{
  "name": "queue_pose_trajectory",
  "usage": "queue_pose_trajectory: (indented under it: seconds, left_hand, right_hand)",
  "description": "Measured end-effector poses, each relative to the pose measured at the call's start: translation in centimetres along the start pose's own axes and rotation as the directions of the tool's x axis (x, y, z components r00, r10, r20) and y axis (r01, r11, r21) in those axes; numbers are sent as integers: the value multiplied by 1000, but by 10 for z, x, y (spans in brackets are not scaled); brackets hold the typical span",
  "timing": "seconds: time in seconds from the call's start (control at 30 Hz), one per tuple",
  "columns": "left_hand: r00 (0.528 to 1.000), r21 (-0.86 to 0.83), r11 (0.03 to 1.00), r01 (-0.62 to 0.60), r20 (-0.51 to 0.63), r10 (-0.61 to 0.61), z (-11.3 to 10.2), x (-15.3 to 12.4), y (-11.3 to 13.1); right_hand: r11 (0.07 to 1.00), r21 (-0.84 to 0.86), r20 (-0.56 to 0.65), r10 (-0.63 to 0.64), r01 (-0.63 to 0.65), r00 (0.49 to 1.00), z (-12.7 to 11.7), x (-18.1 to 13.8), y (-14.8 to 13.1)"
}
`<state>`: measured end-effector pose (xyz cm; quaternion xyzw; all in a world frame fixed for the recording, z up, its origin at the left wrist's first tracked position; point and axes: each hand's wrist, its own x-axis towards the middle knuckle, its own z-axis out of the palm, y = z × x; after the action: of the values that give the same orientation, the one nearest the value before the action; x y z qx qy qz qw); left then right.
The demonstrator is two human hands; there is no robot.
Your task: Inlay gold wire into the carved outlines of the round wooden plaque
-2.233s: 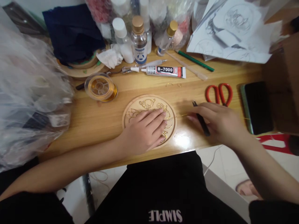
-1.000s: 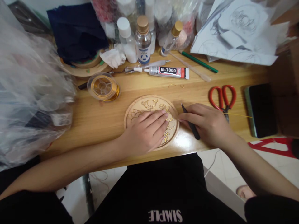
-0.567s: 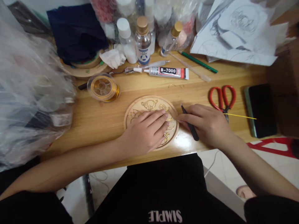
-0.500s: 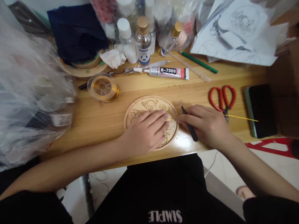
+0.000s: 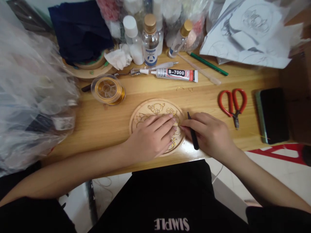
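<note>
A round wooden disc (image 5: 143,111) with gold wire set in carved patterns lies near the front edge of the wooden table (image 5: 97,123). My left hand (image 5: 152,137) lies flat on the disc with its fingers stretched out, pressing it down. My right hand (image 5: 211,134) is closed at the disc's right rim, gripping black tweezers (image 5: 193,137). Its fingertips pinch a thin gold wire against the disc. The wire's loose end (image 5: 262,136) trails faintly to the right.
A spool of gold wire (image 5: 107,89) sits at the left of the disc. Behind it lie a B-7000 glue tube (image 5: 176,74), bottles (image 5: 150,40) and a green pencil (image 5: 209,64). Red scissors (image 5: 232,102) and a phone (image 5: 273,115) lie at the right; a plastic bag (image 5: 31,94) fills the left.
My right hand with the tweezers has slid left to the disc's rim, drawing the gold wire along. The left hand has stayed on the disc.
</note>
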<state>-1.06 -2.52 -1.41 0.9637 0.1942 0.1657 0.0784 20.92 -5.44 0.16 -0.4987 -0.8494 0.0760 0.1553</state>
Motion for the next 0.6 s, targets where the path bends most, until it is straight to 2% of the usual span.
queue_pose_trajectory:
  seconds: [0.3, 0.6]
  left_hand:
    - [1000, -7, 1000, 17, -6, -17, -1, 2, 0]
    - [999, -19, 999, 30, -12, -30, -1, 2, 0]
  right_hand:
    - [1000, -1, -19, 30, -30, 999, 1, 0, -4]
    - [997, 2, 14, 71, -71, 997, -1, 1, -6]
